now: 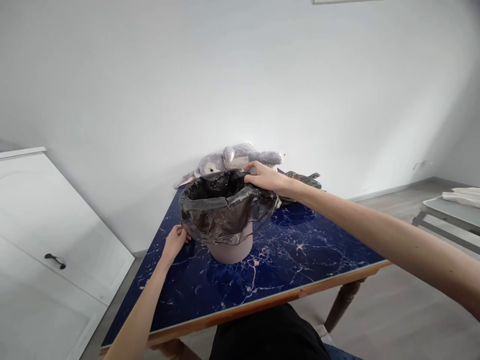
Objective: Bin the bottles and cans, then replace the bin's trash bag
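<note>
A pinkish-grey bin (230,251) stands upright on the blue marbled table (285,270). Its mouth is lined with a black plastic bag (221,220), whose edge is folded down over the outside. My left hand (176,241) is at the bag's lower left edge, its fingers closed in a pinch on the film. At the far right of the rim, my right hand (264,177) has its fingers over the bag's edge, with the thumb towards the inside. The bin's bottom inside is hidden.
Behind the bin a grey plush toy (240,155) lies against the wall. More crumpled dark plastic (303,179) sits at the table's back right. A white cabinet (48,240) is on the left, a grey rack (453,210) on the right.
</note>
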`<state>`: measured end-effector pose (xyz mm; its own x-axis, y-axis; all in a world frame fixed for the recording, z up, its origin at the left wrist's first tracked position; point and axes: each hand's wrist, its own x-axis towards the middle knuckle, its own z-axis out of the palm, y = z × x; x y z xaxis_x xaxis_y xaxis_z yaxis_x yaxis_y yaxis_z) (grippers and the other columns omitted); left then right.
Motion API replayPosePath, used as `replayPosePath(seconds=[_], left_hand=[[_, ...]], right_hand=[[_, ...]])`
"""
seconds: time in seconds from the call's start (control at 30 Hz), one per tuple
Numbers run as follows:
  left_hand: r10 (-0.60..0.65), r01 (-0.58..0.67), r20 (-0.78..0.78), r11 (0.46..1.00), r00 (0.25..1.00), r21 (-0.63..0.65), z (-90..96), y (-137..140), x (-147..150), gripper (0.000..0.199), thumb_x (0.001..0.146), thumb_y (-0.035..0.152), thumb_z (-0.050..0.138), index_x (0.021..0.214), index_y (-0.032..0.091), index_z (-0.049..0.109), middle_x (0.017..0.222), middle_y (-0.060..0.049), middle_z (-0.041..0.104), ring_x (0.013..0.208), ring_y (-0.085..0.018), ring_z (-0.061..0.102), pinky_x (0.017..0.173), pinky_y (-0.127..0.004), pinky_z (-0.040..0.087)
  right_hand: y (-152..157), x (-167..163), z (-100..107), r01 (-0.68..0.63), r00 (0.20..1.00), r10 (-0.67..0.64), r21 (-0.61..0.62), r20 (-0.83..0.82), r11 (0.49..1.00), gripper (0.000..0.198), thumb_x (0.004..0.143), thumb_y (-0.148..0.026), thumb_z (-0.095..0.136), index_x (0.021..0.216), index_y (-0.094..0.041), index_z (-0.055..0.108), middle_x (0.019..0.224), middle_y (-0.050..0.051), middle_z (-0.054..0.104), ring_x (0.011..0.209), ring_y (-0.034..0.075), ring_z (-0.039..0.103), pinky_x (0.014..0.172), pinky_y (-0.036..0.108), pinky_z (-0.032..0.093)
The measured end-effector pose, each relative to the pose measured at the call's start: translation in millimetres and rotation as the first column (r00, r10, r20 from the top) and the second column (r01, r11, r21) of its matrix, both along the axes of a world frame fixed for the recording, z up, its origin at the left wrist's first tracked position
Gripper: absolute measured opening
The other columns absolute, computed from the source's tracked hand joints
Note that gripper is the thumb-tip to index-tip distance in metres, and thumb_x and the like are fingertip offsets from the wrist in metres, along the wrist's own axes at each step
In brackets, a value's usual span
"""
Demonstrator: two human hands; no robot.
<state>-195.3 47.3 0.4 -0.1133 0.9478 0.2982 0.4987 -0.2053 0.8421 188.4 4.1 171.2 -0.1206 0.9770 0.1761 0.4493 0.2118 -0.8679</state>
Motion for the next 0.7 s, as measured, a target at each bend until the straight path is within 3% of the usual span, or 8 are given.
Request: replayPosePath(seconds=[0.17, 0.4, 0.53, 0.7], left_hand=[[-0.060, 0.059, -0.057, 0.998, 0.997, -0.026, -19.2, -5.2, -13.1, 0.059, 0.083, 0.079, 0.061, 0.099, 0.022, 0.064, 0.080, -0.006, 0.076, 0.073, -0.024, 0.072, 0.072, -0.036, 0.058], [-0.093, 0.090, -0.182, 0.996, 0.979, -0.025, -23.9, -13.1, -13.9, 0.050, 0.090, 0.071, 0.057, 0.103, 0.024, 0.064, 0.087, -0.006, 0.078, 0.084, -0.025, 0.075, 0.085, -0.037, 0.058], [-0.116, 0.115, -0.278, 0.993, 0.953, -0.019, -20.6, -20.3, -6.9, 0.043, 0.093, 0.064, 0.054, 0.106, 0.025, 0.063, 0.088, -0.005, 0.078, 0.087, -0.025, 0.074, 0.089, -0.038, 0.056], [-0.111, 0.123, -0.400, 0.992, 0.910, 0.004, -13.0, -33.5, 7.5, 0.037, 0.092, 0.058, 0.053, 0.100, 0.025, 0.067, 0.091, -0.007, 0.075, 0.086, -0.027, 0.069, 0.086, -0.040, 0.054]], right_hand=[[-16.9, 31.8, 1.8, 0.036, 0.998, -0.037, -0.006, -0.060, 0.999, 0.054, 0.089, -0.027, 0.068, 0.141, -0.018, 0.057, 0.105, 0.010, 0.073, 0.084, 0.023, 0.068, 0.069, 0.035, 0.053], [-39.6, 138.7, -12.4, 0.306, 0.950, -0.307, -0.016, -0.055, 0.952, 0.051, 0.084, -0.038, 0.075, 0.133, -0.028, 0.067, 0.112, 0.009, 0.076, 0.088, 0.026, 0.075, 0.066, 0.034, 0.061], [-57.6, 203.0, -23.9, 0.497, 0.867, -0.498, 0.034, 0.016, 0.867, 0.042, 0.088, -0.037, 0.070, 0.129, -0.028, 0.071, 0.102, 0.012, 0.078, 0.080, 0.026, 0.074, 0.063, 0.036, 0.056], [-71.8, 269.7, -43.4, 0.626, 0.779, -0.628, 0.061, 0.000, 0.777, 0.036, 0.087, -0.042, 0.073, 0.120, -0.028, 0.074, 0.100, 0.020, 0.079, 0.077, 0.032, 0.074, 0.067, 0.050, 0.057]])
